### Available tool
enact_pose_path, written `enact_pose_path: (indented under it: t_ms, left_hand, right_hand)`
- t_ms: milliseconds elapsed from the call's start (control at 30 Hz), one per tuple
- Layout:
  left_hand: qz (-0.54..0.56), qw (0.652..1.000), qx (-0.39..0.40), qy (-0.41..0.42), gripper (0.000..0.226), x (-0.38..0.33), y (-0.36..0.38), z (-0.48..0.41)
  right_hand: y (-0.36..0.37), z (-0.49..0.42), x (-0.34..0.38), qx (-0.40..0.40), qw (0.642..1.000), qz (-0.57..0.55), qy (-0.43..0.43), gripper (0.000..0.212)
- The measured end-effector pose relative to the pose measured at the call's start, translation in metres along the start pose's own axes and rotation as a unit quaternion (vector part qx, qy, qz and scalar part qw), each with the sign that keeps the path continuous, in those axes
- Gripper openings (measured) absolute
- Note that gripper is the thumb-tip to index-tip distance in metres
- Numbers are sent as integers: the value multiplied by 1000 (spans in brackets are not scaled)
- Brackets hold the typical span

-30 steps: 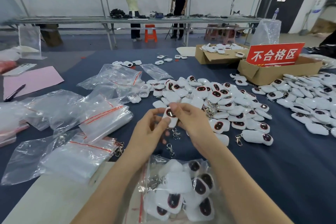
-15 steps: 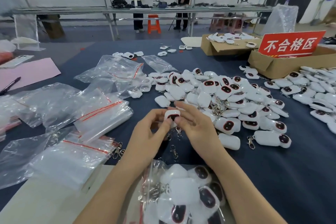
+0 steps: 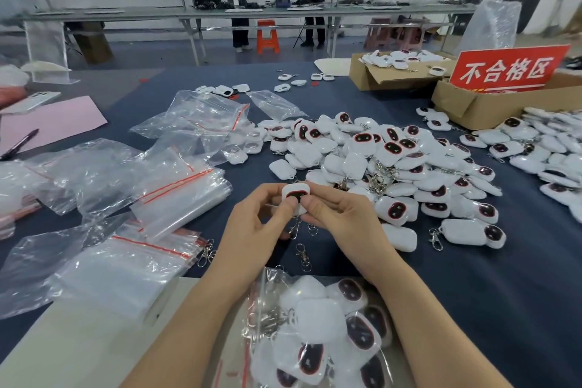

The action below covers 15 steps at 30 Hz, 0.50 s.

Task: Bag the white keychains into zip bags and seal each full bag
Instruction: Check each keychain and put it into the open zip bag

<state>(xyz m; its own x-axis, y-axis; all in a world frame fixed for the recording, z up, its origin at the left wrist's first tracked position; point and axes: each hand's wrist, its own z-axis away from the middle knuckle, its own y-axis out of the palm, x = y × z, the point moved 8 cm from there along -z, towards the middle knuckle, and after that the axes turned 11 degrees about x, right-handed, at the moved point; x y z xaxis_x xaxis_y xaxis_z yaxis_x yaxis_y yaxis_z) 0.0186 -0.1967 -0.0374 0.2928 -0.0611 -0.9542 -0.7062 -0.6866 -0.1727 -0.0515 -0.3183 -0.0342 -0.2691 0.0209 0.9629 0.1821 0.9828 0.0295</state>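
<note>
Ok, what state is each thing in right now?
Held keychain, lifted, dark face showing.
Left hand, pinching it.
Right hand, pinching it.
Near zip bag, part-filled; seal unclear.
Spare zip bags, empty, stacked.
Keychain pile, loose, unbagged.
Cardboard box, flaps open.

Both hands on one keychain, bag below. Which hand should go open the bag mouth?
Left, likely. The bag's red zip strip runs along its left edge, beside the left forearm, so the left hand is nearer. The right hand also pinches the keychain and can carry it.
</note>
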Motion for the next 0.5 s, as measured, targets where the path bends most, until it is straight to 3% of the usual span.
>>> enact_pose_path:
  t_ms: [500]
  left_hand:
    - [4,1000,12,5,17,2,1,-2]
  right_hand:
    - [1,0,1,5,1000,-16,3,36]
